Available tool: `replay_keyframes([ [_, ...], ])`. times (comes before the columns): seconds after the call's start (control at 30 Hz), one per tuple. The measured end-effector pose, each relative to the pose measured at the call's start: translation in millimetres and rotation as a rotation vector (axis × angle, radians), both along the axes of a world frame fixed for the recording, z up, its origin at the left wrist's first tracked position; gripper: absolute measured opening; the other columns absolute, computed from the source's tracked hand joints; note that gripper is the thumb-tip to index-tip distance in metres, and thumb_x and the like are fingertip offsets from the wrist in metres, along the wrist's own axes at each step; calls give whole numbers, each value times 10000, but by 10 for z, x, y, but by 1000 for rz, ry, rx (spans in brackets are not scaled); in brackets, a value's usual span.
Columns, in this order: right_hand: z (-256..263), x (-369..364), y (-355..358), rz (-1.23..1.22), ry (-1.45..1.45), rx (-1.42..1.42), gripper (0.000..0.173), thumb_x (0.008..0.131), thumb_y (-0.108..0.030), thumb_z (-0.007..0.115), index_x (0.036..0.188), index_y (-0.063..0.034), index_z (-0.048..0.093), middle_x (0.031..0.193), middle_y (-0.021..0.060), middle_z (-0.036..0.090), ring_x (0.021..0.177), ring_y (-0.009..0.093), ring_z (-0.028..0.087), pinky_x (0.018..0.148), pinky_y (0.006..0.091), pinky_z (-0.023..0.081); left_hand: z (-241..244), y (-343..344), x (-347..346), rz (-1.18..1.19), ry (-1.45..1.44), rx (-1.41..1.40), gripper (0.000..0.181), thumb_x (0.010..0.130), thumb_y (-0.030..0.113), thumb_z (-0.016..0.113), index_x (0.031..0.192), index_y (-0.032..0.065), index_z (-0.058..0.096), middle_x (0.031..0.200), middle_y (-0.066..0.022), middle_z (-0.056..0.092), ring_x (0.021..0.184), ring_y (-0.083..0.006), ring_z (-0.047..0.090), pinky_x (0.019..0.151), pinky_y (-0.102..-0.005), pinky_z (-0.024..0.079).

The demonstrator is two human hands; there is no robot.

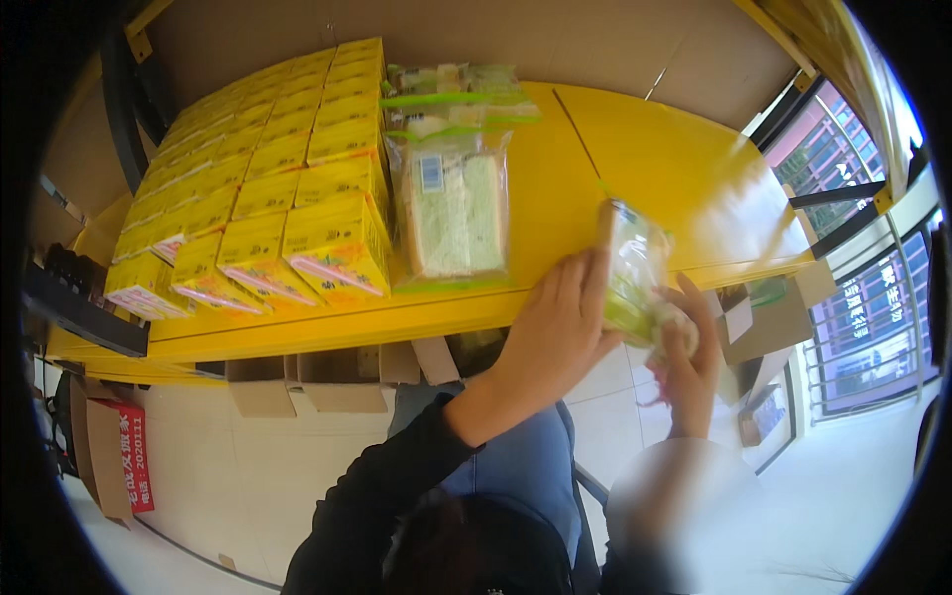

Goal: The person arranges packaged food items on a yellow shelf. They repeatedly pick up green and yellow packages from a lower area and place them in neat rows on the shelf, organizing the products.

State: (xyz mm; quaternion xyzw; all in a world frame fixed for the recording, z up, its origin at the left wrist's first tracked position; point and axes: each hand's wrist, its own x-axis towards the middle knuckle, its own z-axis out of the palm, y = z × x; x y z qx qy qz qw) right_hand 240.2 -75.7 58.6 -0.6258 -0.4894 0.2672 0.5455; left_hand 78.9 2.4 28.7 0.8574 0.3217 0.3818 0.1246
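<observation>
My left hand (pixel 554 320) holds a clear plastic package (pixel 636 260) with green parts, by its left side, tipped up above the front edge of the yellow shelf (pixel 565 223). In my right hand (pixel 699 349) is a blurred, whitish crumpled thing (pixel 683 327), pressed near the package's lower right; its material cannot be told. A pinkish bit (pixel 658 379) hangs below it. Left of my hands, a bagged stack of pale green sliced bread (pixel 457 216) lies on the shelf, with more green-edged bags (pixel 454 82) behind it.
Rows of yellow cartons (pixel 275 178) fill the shelf's left side. Black metal uprights (pixel 85 312) stand at the left. Open cardboard boxes (pixel 342 379) sit beneath the shelf, and others (pixel 773 320) at the right. A red-and-brown box (pixel 134 454) bearing writing stands on the floor. A barred window (pixel 870 320) is at the right.
</observation>
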Motion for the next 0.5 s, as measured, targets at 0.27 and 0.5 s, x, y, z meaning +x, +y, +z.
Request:
replay_keyframes([
  [0.27,28,-243,678,-73,-531,380,381,859,-3,558,1203,25,398,1233,211,447,1125,352,451,982,410,361,-234,288,136,224,-9,75,748,838,359,635,1333,-134,366,1343,-285,441,1264,-399,427,1070,-445,346],
  [0.5,-63,-368,771,327,-706,242,329,787,34,550,1103,-43,499,1230,148,484,1130,378,433,970,439,359,-378,272,162,265,188,158,632,799,319,647,1259,-86,492,1362,-247,469,1290,-347,427,1087,-424,312],
])
